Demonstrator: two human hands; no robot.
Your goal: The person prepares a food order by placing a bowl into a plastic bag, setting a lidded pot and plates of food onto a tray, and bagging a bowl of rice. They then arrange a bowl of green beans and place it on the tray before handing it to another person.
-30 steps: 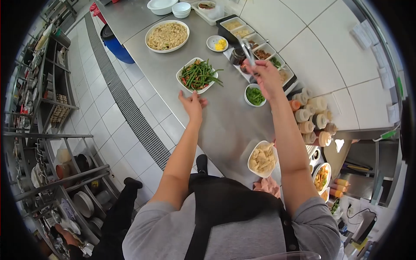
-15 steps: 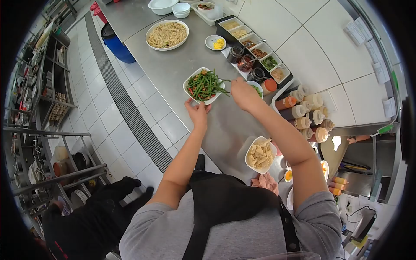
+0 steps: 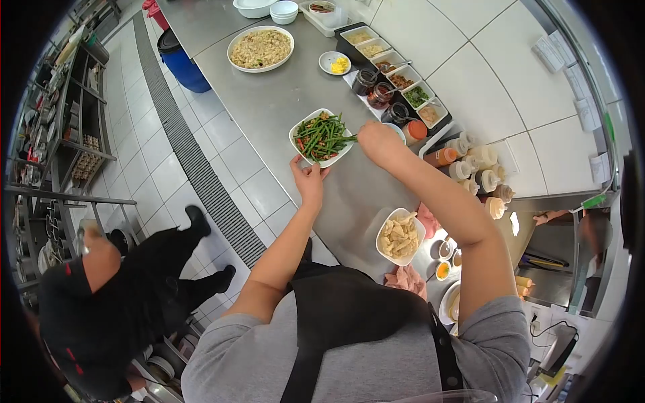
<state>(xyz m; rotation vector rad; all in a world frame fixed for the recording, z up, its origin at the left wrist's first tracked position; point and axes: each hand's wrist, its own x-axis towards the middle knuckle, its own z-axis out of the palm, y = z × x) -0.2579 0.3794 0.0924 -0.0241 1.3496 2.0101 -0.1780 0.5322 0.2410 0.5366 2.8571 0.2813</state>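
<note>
A white square bowl (image 3: 331, 163) of green beans (image 3: 321, 136) with reddish bits stands on the steel counter. My left hand (image 3: 310, 180) grips its near rim, thumb and fingers at the edge. To the bowl's right, my right hand (image 3: 381, 142) is closed round a thin dark utensil (image 3: 352, 138), perhaps tongs, whose tip reaches the beans at the bowl's right side. My palm hides most of it. Just behind that hand, a small bowl (image 3: 396, 129) is partly covered. Nearer my body sits a white bowl (image 3: 380, 250) of pale, chip-like pieces.
A big dish of rice (image 3: 261, 49) and a saucer with yellow food (image 3: 334, 64) stand farther back. Along the wall run condiment tubs (image 3: 418, 96), jars (image 3: 380, 95) and squeeze bottles (image 3: 462, 169). A pink cloth (image 3: 407, 281) lies near me. Another person (image 3: 114, 295) is at left.
My right hand has lowered slightly, and the beans that hung over the bowl's right edge lie more within it. The bowl appears slightly lower and farther right. The other person has shifted.
</note>
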